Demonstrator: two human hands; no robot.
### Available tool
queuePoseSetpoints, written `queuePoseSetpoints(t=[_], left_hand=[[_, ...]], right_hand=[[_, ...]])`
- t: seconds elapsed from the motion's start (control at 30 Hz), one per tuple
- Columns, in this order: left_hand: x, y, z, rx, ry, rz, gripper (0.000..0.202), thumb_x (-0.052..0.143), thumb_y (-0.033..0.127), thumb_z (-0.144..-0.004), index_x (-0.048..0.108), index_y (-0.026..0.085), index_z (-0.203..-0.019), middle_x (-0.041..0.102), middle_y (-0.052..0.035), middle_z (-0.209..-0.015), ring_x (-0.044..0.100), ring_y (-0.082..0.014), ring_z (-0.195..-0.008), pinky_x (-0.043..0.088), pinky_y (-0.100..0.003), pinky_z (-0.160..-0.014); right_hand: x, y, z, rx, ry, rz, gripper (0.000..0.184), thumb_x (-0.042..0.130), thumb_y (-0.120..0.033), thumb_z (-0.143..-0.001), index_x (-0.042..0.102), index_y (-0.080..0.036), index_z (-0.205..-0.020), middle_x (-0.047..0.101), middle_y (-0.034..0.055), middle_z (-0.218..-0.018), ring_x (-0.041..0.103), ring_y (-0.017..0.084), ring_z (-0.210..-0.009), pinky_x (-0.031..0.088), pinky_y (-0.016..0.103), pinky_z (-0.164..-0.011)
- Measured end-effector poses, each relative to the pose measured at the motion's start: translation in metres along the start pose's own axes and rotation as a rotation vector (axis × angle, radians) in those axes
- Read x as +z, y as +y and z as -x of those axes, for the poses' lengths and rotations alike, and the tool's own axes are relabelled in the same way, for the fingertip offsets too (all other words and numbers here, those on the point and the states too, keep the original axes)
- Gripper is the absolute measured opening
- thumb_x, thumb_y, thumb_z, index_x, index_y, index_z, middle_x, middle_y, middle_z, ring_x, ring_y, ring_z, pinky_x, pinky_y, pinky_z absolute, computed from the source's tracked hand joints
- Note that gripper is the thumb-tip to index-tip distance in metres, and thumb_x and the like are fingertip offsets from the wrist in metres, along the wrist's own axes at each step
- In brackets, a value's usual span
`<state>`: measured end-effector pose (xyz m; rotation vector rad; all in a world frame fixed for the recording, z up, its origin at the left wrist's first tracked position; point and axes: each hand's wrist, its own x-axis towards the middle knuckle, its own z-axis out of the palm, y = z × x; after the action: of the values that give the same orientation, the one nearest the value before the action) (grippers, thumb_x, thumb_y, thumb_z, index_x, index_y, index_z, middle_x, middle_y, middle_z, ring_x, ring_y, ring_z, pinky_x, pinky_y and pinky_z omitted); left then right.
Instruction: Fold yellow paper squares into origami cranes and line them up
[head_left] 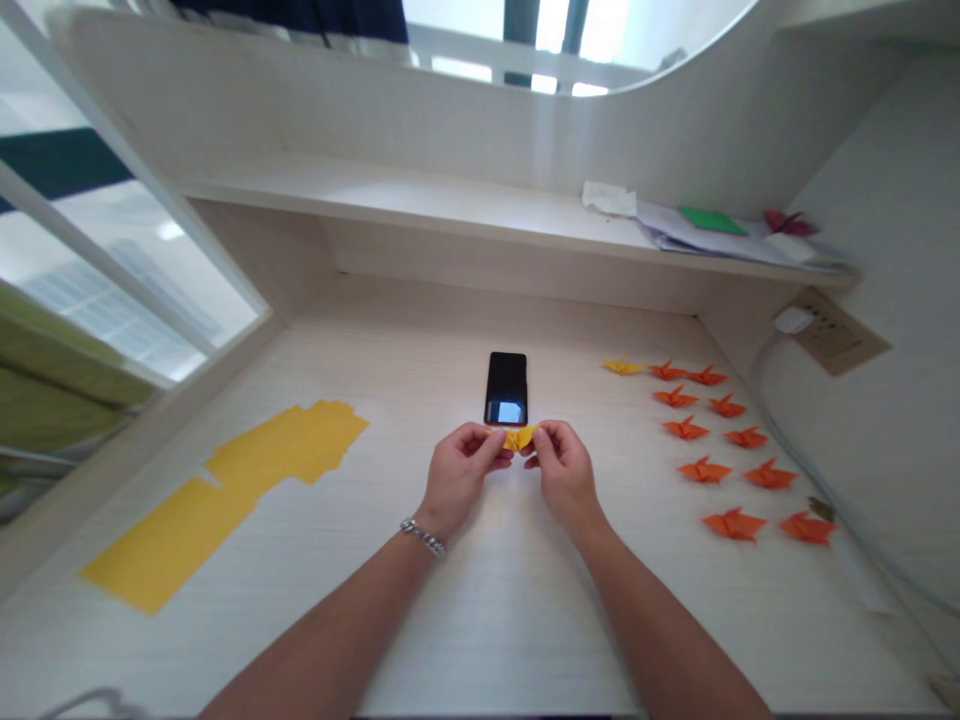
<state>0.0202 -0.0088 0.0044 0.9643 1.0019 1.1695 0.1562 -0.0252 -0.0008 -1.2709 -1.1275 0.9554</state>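
A small folded piece of yellow paper (pixel 517 437) is pinched between both my hands over the middle of the pale wooden desk (pixel 480 600). My left hand (pixel 459 472), with a metal bracelet at the wrist, grips its left end. My right hand (pixel 561 466) grips its right end. Fingers of both hands are closed on the paper, and most of it is hidden behind them. A black phone (pixel 507 388) lies flat just beyond my hands, screen up.
Several folded orange paper figures (pixel 705 470) lie in two rows at the right, with one yellow figure (pixel 623 367) at the far end. Yellow paper sheets (pixel 225 490) lie at the left. A shelf (pixel 465 205) holds papers, a green sheet (pixel 712 221). A wall socket with cable (pixel 795 322) is at right.
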Motion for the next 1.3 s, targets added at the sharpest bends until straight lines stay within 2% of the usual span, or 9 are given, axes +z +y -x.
queuePoseSetpoints(t=[0.1, 0.27, 0.33, 0.43, 0.63, 0.8, 0.93, 1.07, 1.3], left_hand=[[-0.001, 0.0, 0.001, 0.059, 0.026, -0.072, 0.026, 0.072, 0.035, -0.07, 0.058, 0.013, -0.075, 0.067, -0.0028, -0.07, 0.066, -0.0166, -0.067, 0.057, -0.033, -0.067], [-0.003, -0.002, 0.004, 0.198, 0.021, -0.23, 0.023, 0.072, 0.03, -0.07, 0.057, 0.016, -0.081, 0.067, -0.0024, -0.077, 0.066, -0.0161, -0.072, 0.055, -0.03, -0.07], [-0.005, -0.001, 0.005, 0.235, 0.015, -0.313, 0.02, 0.07, 0.03, -0.072, 0.059, 0.017, -0.082, 0.067, -0.0029, -0.078, 0.066, -0.0162, -0.074, 0.054, -0.029, -0.071], [-0.006, 0.001, 0.005, 0.27, 0.017, -0.402, 0.016, 0.068, 0.029, -0.073, 0.061, 0.017, -0.081, 0.067, -0.0029, -0.078, 0.065, -0.0161, -0.072, 0.053, -0.028, -0.07], [-0.004, 0.007, 0.01, 0.371, 0.026, -0.557, 0.009, 0.067, 0.027, -0.075, 0.067, 0.02, -0.081, 0.069, -0.003, -0.079, 0.065, -0.0169, -0.072, 0.052, -0.029, -0.074], [-0.004, 0.005, 0.006, 0.303, 0.023, -0.441, 0.016, 0.069, 0.03, -0.073, 0.065, 0.019, -0.083, 0.069, -0.0037, -0.08, 0.065, -0.0173, -0.072, 0.052, -0.028, -0.071], [-0.01, 0.002, -0.001, 0.182, -0.074, -0.393, 0.022, 0.065, 0.035, -0.076, 0.064, 0.017, -0.088, 0.068, -0.0047, -0.076, 0.065, -0.0174, -0.068, 0.051, -0.027, -0.064], [-0.012, 0.002, -0.002, 0.141, -0.182, -0.546, 0.023, 0.057, 0.039, -0.08, 0.065, 0.018, -0.08, 0.067, -0.0031, -0.068, 0.061, -0.0166, -0.059, 0.045, -0.025, -0.056], [-0.012, 0.006, 0.001, 0.244, -0.2, -0.767, 0.024, 0.048, 0.036, -0.085, 0.062, 0.02, -0.073, 0.062, -0.0018, -0.063, 0.055, -0.0166, -0.057, 0.036, -0.025, -0.054]], right_hand=[[0.001, -0.002, 0.004, -0.061, 0.02, 0.146, 0.019, 0.05, -0.036, -0.087, 0.055, -0.018, -0.091, 0.065, 0.0041, -0.077, 0.062, 0.016, -0.066, 0.052, 0.028, -0.06], [0.0, -0.008, 0.008, -0.208, -0.006, 0.332, 0.028, 0.059, -0.026, -0.08, 0.054, -0.019, -0.106, 0.067, 0.0059, -0.092, 0.063, 0.015, -0.068, 0.051, 0.025, -0.058], [-0.001, -0.01, 0.008, -0.231, -0.046, 0.362, 0.024, 0.057, -0.023, -0.08, 0.057, -0.019, -0.104, 0.067, 0.0053, -0.09, 0.063, 0.015, -0.07, 0.051, 0.026, -0.061], [-0.003, -0.011, 0.005, -0.166, -0.113, 0.367, 0.012, 0.055, -0.024, -0.082, 0.063, -0.019, -0.088, 0.068, 0.0046, -0.084, 0.064, 0.017, -0.072, 0.052, 0.027, -0.063], [-0.004, -0.004, 0.001, -0.001, -0.17, 0.237, 0.022, 0.055, -0.038, -0.084, 0.064, -0.018, -0.084, 0.068, 0.0045, -0.075, 0.065, 0.018, -0.069, 0.053, 0.028, -0.061], [-0.005, 0.003, -0.003, 0.105, -0.157, 0.085, 0.03, 0.051, -0.044, -0.085, 0.061, -0.016, -0.084, 0.067, 0.0061, -0.077, 0.066, 0.018, -0.069, 0.052, 0.027, -0.055], [-0.007, 0.005, -0.004, 0.011, -0.142, 0.172, 0.028, 0.049, -0.042, -0.087, 0.063, -0.017, -0.086, 0.067, 0.0055, -0.081, 0.063, 0.018, -0.073, 0.051, 0.027, -0.058], [-0.009, 0.002, -0.003, -0.108, -0.14, 0.366, 0.022, 0.048, -0.033, -0.088, 0.064, -0.018, -0.084, 0.066, 0.0034, -0.078, 0.06, 0.016, -0.07, 0.049, 0.028, -0.065], [-0.011, -0.003, -0.001, -0.2, -0.205, 0.494, 0.016, 0.048, -0.025, -0.088, 0.063, -0.019, -0.088, 0.066, 0.0047, -0.084, 0.06, 0.017, -0.076, 0.046, 0.029, -0.071]])
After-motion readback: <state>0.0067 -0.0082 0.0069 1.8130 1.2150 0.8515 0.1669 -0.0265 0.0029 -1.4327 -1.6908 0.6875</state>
